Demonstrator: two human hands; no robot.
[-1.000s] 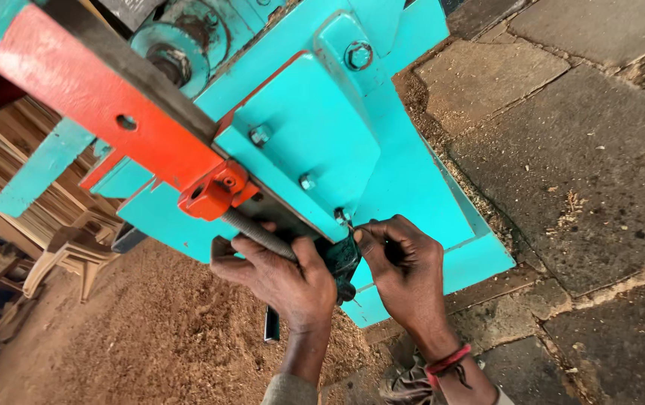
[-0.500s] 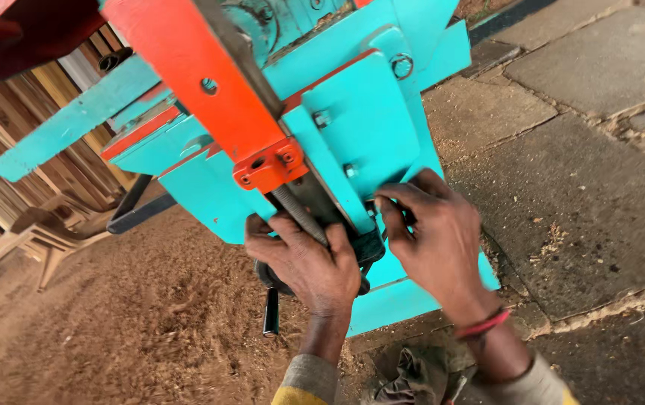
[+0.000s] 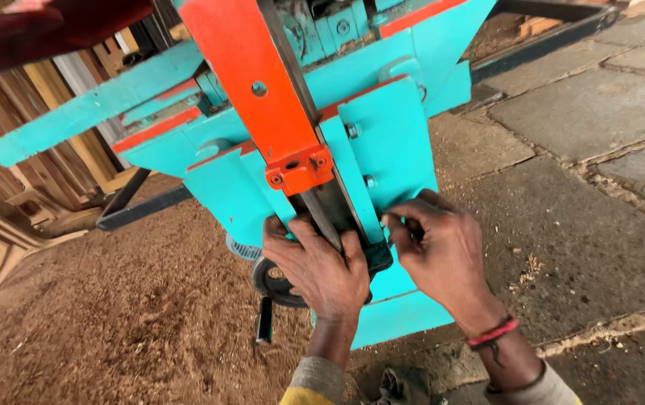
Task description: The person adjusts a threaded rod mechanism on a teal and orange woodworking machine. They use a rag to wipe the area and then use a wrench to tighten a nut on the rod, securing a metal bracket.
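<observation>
Head view: left hand [image 3: 321, 264] clamped on black handwheel [image 3: 271, 282] below orange bracket [image 3: 300, 169]; right hand [image 3: 436, 251] pinches dark part beside it, against turquoise machine [image 3: 390, 135]. Best: steady grip, fingers clear of steel bar [image 3: 322, 217].

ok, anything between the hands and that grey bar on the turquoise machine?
Nothing visible. The left hand is already on the grey bar, just below the orange bracket. The right hand rests on the turquoise plate beside it.

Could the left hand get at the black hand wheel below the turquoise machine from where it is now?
Probably yes: the left hand already rests right over the black hand wheel, with nothing visible between them.
</observation>
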